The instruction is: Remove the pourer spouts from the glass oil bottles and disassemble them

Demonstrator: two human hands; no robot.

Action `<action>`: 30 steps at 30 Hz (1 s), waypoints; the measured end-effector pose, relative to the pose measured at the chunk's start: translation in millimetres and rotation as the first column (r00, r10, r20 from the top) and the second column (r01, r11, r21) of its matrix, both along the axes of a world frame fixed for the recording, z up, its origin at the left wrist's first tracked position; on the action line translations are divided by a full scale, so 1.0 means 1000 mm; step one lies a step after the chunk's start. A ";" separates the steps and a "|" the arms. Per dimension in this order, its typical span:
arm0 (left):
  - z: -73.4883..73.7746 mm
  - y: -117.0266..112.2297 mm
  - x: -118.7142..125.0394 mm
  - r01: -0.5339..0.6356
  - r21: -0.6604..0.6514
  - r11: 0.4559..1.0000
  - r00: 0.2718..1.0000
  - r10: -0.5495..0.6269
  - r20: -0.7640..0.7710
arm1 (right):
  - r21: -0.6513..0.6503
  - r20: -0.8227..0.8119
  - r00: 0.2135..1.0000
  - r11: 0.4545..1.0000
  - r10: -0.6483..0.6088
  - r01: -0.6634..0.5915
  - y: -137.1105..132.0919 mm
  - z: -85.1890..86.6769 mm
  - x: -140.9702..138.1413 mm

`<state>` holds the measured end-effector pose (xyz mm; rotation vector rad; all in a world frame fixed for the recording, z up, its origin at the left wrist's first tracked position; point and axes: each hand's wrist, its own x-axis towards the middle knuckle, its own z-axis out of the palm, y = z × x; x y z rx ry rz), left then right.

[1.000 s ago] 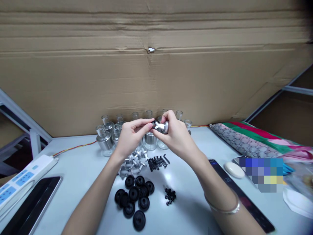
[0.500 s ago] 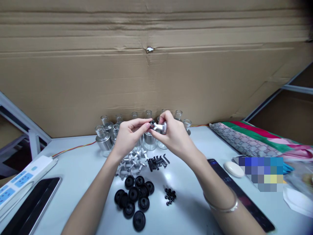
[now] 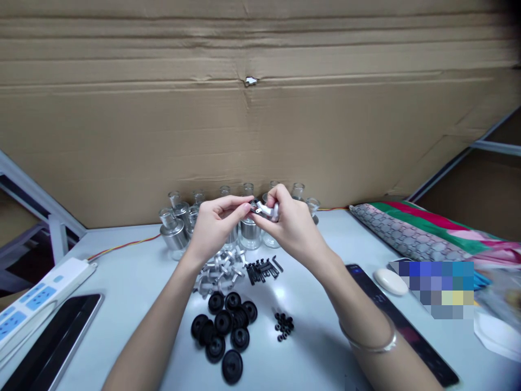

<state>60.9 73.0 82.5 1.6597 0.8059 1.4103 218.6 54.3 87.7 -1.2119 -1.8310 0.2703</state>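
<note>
My right hand [image 3: 291, 225] is closed around a small silver metal spool [image 3: 266, 209], held above the table. My left hand [image 3: 215, 224] pinches a small black part [image 3: 253, 207] against the spool's end. Below the hands lie a heap of silver spools [image 3: 220, 269], a bundle of black screws [image 3: 262, 269], a pile of black round wheels [image 3: 226, 328] and a cluster of tiny black nuts [image 3: 284, 326]. Behind the hands stand several finished silver-and-clear assemblies [image 3: 173, 231].
A large cardboard sheet [image 3: 260, 108] walls off the back of the white table [image 3: 122, 282]. A white power strip [image 3: 36, 298] and a dark tablet [image 3: 57, 342] lie at left. At right are a dark phone [image 3: 402, 326], a white oval object [image 3: 389, 281] and colourful folded cloth [image 3: 419, 231].
The hands stay together at the spool; the fingers have shifted slightly, turning the spool a little. Nothing else on the table has moved.
</note>
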 end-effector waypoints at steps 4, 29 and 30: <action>0.000 0.000 -0.001 0.012 0.002 1.000 1.000 -0.012 -0.010 | 0.027 0.009 1.000 1.000 -0.003 0.003 0.000 -0.001 -0.001; 0.002 -0.002 0.004 0.034 -0.039 0.999 0.994 -0.038 -0.105 | 0.286 0.066 0.998 0.958 -0.018 -0.002 0.002 -0.006 -0.004; 0.002 -0.002 0.004 0.030 -0.032 0.999 0.993 -0.033 -0.111 | 0.281 0.072 0.997 0.960 -0.012 -0.009 0.002 -0.006 -0.004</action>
